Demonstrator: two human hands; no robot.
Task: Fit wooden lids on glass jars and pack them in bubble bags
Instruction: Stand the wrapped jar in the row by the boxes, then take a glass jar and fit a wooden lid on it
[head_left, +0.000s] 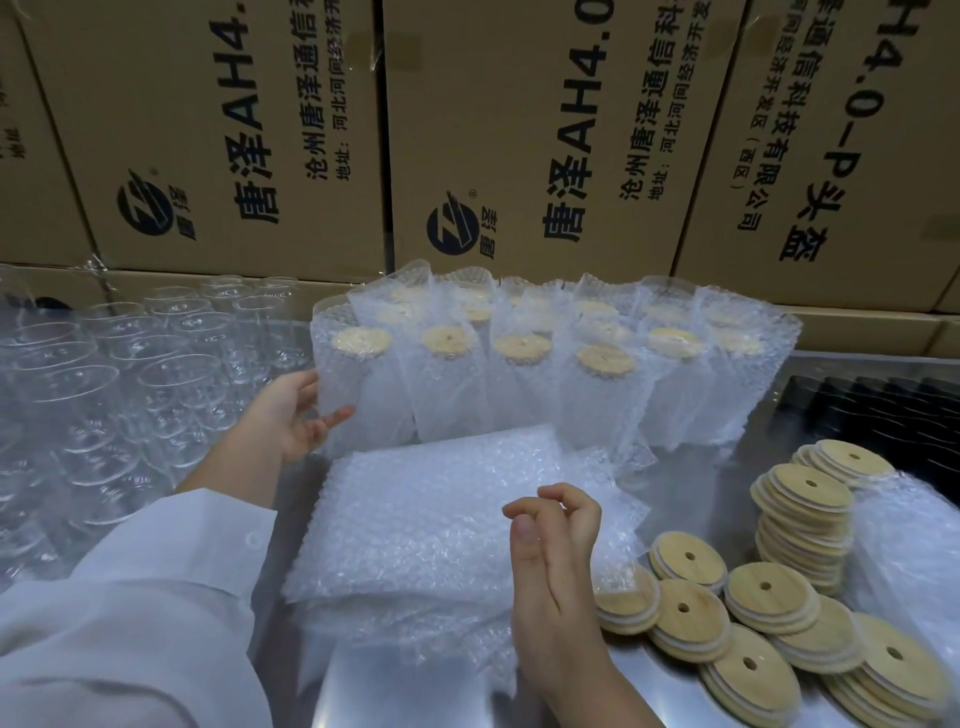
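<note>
Several cartons (519, 78) printed 唐泽AH4.0, bagged jars (452, 395) below

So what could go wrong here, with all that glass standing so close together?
1. The left hand is at the end bagged jar. A shove might tip it into its upright neighbours.
2. The empty glass jars stand tightly packed just beyond the white sleeve, so a careless sweep could knock some together.
3. The tall stack of wooden lids looks uneven and might slide onto the loose lids beside it.
</note>
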